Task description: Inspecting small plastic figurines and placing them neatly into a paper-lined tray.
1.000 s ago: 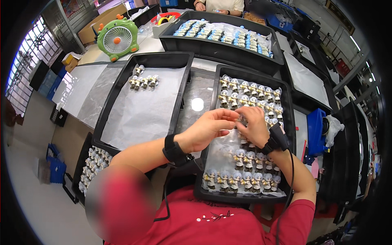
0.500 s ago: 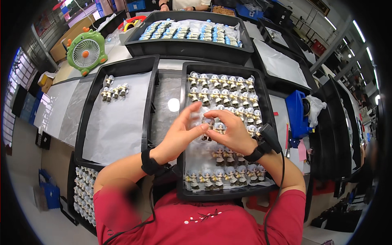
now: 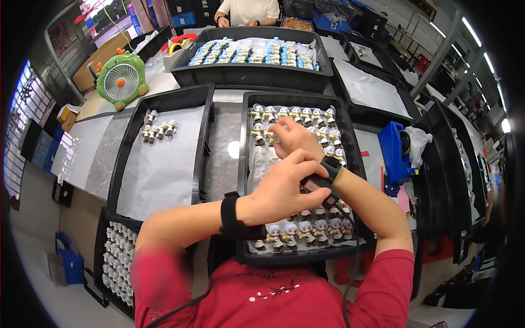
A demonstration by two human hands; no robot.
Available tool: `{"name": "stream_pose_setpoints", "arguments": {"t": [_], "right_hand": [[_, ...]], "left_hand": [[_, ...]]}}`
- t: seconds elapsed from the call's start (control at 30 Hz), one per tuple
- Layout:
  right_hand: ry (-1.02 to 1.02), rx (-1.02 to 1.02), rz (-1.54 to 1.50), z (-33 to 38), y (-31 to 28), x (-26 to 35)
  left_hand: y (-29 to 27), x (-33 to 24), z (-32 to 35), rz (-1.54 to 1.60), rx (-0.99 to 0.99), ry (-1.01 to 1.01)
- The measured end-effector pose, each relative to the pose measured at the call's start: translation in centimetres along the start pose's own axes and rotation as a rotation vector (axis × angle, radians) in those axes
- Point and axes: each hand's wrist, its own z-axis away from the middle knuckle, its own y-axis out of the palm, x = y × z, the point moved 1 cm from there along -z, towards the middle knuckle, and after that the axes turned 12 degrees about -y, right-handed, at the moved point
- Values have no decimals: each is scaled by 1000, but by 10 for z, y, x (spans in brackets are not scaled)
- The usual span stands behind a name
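Reaching into the black tray (image 3: pixel 244 164), the right hand (image 3: pixel 295 139) pinches a small figurine (image 3: pixel 270 135); the left hand (image 3: pixel 281 191) hovers curled, empty. Lift straight, sparing neighbours.

Red short-sleeved shirt (image 3: pixel 284 298) with small white chest print — black wristbands (image 3: pixel 232 214) on both wrists, thin black cables trailing.

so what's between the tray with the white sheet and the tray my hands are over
In the head view, a bare strip of clear plastic-covered tabletop separates the left tray from the figurine tray; nothing stands on it.
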Motion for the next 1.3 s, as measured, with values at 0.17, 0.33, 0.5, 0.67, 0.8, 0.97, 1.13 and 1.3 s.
{"name": "stream_pose_setpoints", "arguments": {"t": [0.17,0.33,0.5,0.67,0.8,0.97,1.13,1.3], "right_hand": [[827,-337,-1164,-1,-21,-10],[961,-602,-1643,-5,-36,-2],[749,-641,-1319,-4,-50,5],[827,-705,-1450,5,-51,16],[781,-614,-1343,19,-61,27],[607,-490,-1369,30,-58,43],[545,-400,-1394,34,-51,41],[328,-151,-1074,34,-43,37]], "left_hand": [[9,11,11,-53,-20,263],[18,17,14,527,12,97],[26,22,14,878,303,-448],[22,25,15,771,364,-391],[4,24,27,760,233,-422],[-31,36,25,1091,221,-447],[-37,52,23,1160,298,-477],[-29,73,22,1104,289,-471]]}}
